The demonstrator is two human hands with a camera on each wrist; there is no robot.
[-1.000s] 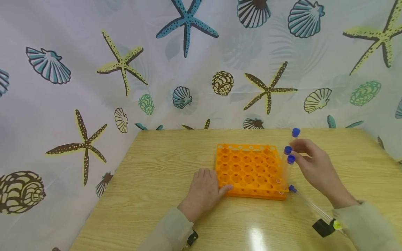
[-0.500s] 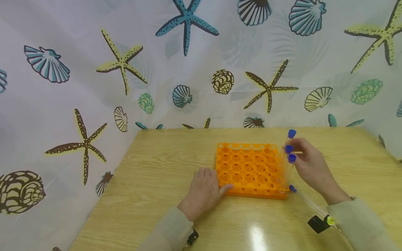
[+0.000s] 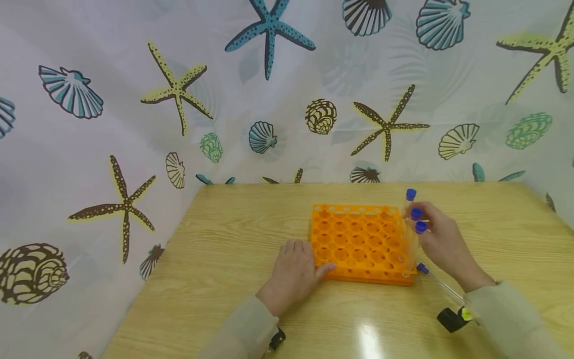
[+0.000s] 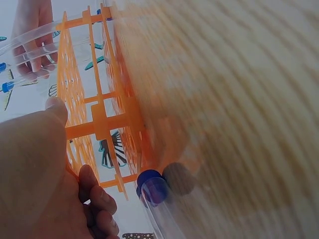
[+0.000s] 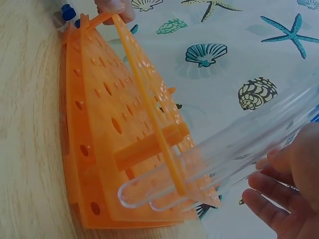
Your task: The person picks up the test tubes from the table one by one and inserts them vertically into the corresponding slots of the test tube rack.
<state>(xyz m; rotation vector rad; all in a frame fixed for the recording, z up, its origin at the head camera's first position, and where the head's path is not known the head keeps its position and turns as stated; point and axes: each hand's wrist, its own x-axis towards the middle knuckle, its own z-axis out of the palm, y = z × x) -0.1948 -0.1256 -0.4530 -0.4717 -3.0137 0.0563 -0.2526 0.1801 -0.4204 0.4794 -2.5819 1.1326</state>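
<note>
The orange test tube rack (image 3: 354,244) sits on the table, many of its holes bare. My left hand (image 3: 293,271) grips its left front corner, thumb over the front edge and fingers along the side. Two blue-capped clear test tubes stand in the right-hand column, the front one (image 3: 420,228) before its neighbour (image 3: 416,214). Just behind them my right hand (image 3: 441,239) pinches a third test tube (image 3: 410,195) below its cap. In the right wrist view, rounded tube bottoms (image 5: 130,195) show through the rack's top plate, and the right fingers (image 5: 274,191) are beside the tubes.
Another capped tube (image 3: 444,285) lies on the table right of the rack, partly under the right forearm. A further blue-capped tube (image 4: 154,191) lies by the left hand, hidden in the head view. A patterned curtain (image 3: 251,99) hangs behind the table.
My right hand has moved left with the pinched tube, bringing it over the rack's right column and slightly lower. The left hand stays on the rack's corner.
</note>
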